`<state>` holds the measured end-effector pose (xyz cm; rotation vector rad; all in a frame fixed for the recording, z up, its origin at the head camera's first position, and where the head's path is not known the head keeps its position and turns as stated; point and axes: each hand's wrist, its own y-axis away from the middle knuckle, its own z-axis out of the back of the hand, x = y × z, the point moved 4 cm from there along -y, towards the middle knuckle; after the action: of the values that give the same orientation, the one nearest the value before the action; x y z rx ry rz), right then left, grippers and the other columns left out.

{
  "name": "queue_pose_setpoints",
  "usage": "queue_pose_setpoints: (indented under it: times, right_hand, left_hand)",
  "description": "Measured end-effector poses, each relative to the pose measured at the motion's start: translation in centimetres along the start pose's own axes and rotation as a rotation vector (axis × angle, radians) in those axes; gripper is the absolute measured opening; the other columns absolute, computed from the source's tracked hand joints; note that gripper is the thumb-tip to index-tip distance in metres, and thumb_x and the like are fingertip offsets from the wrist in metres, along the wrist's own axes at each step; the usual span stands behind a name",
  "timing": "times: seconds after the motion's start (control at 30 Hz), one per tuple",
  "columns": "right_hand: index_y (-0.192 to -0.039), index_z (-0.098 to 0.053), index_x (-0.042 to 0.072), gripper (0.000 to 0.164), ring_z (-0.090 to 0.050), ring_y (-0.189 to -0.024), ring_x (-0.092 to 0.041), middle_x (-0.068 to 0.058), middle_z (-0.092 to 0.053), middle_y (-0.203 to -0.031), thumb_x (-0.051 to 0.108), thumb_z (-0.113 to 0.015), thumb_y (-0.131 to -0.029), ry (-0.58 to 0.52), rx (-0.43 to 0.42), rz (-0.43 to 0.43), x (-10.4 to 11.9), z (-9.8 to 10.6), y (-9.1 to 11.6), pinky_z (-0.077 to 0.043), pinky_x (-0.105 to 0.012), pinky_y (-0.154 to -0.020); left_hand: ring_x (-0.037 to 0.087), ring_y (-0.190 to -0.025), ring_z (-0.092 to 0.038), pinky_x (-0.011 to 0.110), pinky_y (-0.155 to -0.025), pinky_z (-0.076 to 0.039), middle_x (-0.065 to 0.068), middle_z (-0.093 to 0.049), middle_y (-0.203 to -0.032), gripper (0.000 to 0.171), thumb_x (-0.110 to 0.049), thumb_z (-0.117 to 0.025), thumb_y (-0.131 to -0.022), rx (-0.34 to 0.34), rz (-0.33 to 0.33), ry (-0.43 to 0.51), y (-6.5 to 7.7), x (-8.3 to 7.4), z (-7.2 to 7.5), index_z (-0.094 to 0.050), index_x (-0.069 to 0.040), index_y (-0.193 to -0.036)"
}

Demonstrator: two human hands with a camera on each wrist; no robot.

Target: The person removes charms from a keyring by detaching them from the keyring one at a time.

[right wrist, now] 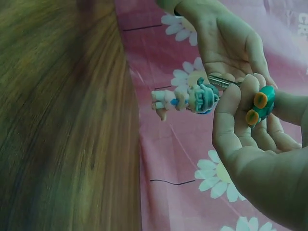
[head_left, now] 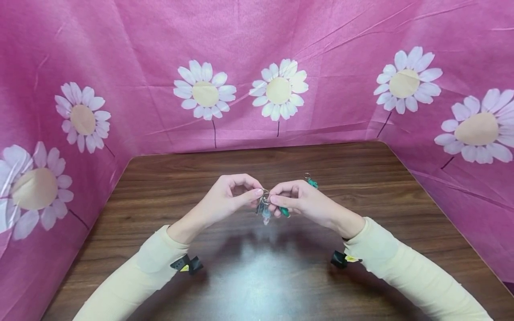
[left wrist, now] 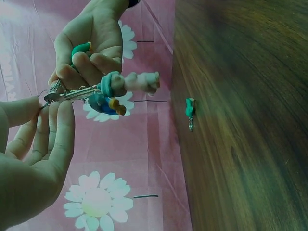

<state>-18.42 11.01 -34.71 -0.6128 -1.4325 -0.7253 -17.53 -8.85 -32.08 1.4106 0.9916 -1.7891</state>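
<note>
Above the table, a metal key ring [head_left: 265,197] is pinched between the thumb and fingers of both hands. My left hand [head_left: 230,198] grips its left side, and my right hand [head_left: 309,203] its right side. Keys [left wrist: 77,94] hang from the ring beside a small figurine charm [right wrist: 183,99] with a teal top and pale body. Another charm, blue with a yellow-orange end [left wrist: 108,104], shows next to it in the left wrist view. A green charm with orange round ends [right wrist: 262,106] lies against the right hand's fingers. The fingers partly hide the ring.
A second green charm with its own small ring [head_left: 312,183] lies on the wooden table [head_left: 168,187], just beyond the right hand. A pink cloth with white daisies [head_left: 241,40] encloses the table at the back and both sides.
</note>
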Motion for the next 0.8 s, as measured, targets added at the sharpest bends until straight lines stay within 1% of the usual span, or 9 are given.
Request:
queue_pose_setpoints:
  times: [0.07, 0.17, 0.33, 0.43, 0.5, 0.6, 0.67, 0.73, 0.8]
  right_hand:
    - [-0.11, -0.07, 0.002, 0.02, -0.066, -0.077, -0.018, -0.012, -0.07, -0.089, 0.02, -0.067, -0.1, -0.048, -0.007, -0.018, -0.2, 0.0, -0.1, -0.059, -0.031, -0.071]
    - [-0.108, -0.07, 0.001, 0.017, -0.066, -0.077, -0.018, -0.012, -0.069, -0.089, 0.016, -0.067, -0.1, -0.104, -0.014, -0.018, -0.4, 0.1, -0.2, -0.061, -0.034, -0.076]
    - [-0.111, -0.068, 0.001, 0.017, -0.064, -0.074, -0.015, -0.013, -0.071, -0.094, 0.012, -0.067, -0.099, -0.169, -0.043, -0.031, -0.5, 0.1, -0.3, -0.06, -0.03, -0.072]
    - [-0.113, -0.068, 0.001, 0.019, -0.063, -0.072, -0.015, -0.012, -0.072, -0.094, 0.012, -0.068, -0.098, -0.156, -0.064, -0.044, -0.4, 0.1, -0.2, -0.06, -0.027, -0.068]
    - [-0.113, -0.069, 0.001, 0.019, -0.063, -0.071, -0.015, -0.012, -0.072, -0.093, 0.012, -0.069, -0.098, -0.125, -0.072, -0.045, -0.3, 0.1, -0.2, -0.057, -0.023, -0.063]
    - [-0.111, -0.071, 0.003, 0.018, -0.063, -0.068, -0.015, -0.014, -0.072, -0.091, 0.015, -0.07, -0.097, -0.067, -0.085, -0.034, -0.1, 0.2, -0.1, -0.045, -0.018, -0.051]
    - [-0.109, -0.072, 0.004, 0.017, -0.062, -0.067, -0.015, -0.015, -0.072, -0.09, 0.015, -0.071, -0.097, -0.049, -0.092, -0.022, 0.2, 0.2, -0.1, -0.037, -0.017, -0.047]
    - [-0.108, -0.072, 0.004, 0.016, -0.061, -0.066, -0.015, -0.013, -0.072, -0.088, 0.016, -0.071, -0.096, -0.044, -0.097, -0.01, 0.5, 0.3, -0.1, -0.032, -0.018, -0.046]
    - [-0.108, -0.072, 0.005, 0.015, -0.061, -0.067, -0.014, -0.01, -0.072, -0.088, 0.014, -0.071, -0.096, -0.058, -0.097, -0.004, 0.8, 0.2, 0.0, -0.034, -0.017, -0.046]
  left_hand:
    - [0.023, -0.08, -0.07, 0.049, -0.08, -0.062, 0.014, -0.071, -0.092, 0.012, -0.003, -0.068, -0.096, -0.004, -0.005, 0.005, 0.0, 0.0, 0.0, -0.07, 0.003, -0.106]
    - [0.026, -0.08, -0.071, 0.049, -0.08, -0.062, 0.016, -0.071, -0.093, 0.013, -0.003, -0.068, -0.096, -0.013, -0.007, 0.014, 0.1, 0.2, 0.1, -0.07, 0.005, -0.107]
    - [0.027, -0.08, -0.071, 0.052, -0.08, -0.061, 0.019, -0.071, -0.094, 0.014, -0.002, -0.067, -0.096, -0.013, 0.0, 0.035, 0.1, 0.4, 0.2, -0.069, 0.007, -0.108]
    - [0.033, -0.081, -0.071, 0.049, -0.08, -0.062, 0.019, -0.071, -0.093, 0.013, -0.002, -0.067, -0.096, -0.016, -0.003, 0.011, 0.0, 0.4, 0.3, -0.069, 0.005, -0.107]
    - [0.035, -0.082, -0.071, 0.046, -0.078, -0.063, 0.018, -0.072, -0.092, 0.012, -0.002, -0.068, -0.096, -0.023, -0.015, -0.035, 0.1, 0.4, 0.4, -0.07, 0.003, -0.106]
    - [0.032, -0.08, -0.071, 0.04, -0.073, -0.063, 0.016, -0.073, -0.09, 0.01, -0.005, -0.07, -0.096, -0.039, -0.044, -0.128, 0.1, 0.2, 0.4, -0.072, -0.001, -0.105]
    - [0.03, -0.078, -0.071, 0.042, -0.071, -0.063, 0.016, -0.073, -0.089, 0.01, -0.006, -0.071, -0.096, -0.047, -0.061, -0.159, 0.1, -0.1, 0.5, -0.072, -0.002, -0.104]
    - [0.033, -0.077, -0.071, 0.044, -0.07, -0.063, 0.016, -0.073, -0.088, 0.009, -0.007, -0.071, -0.095, -0.053, -0.068, -0.165, 0.1, -0.3, 0.5, -0.072, -0.003, -0.103]
    - [0.038, -0.077, -0.07, 0.045, -0.07, -0.063, 0.017, -0.072, -0.087, 0.008, -0.007, -0.072, -0.094, -0.056, -0.061, -0.142, 0.1, -0.4, 0.6, -0.072, -0.002, -0.101]
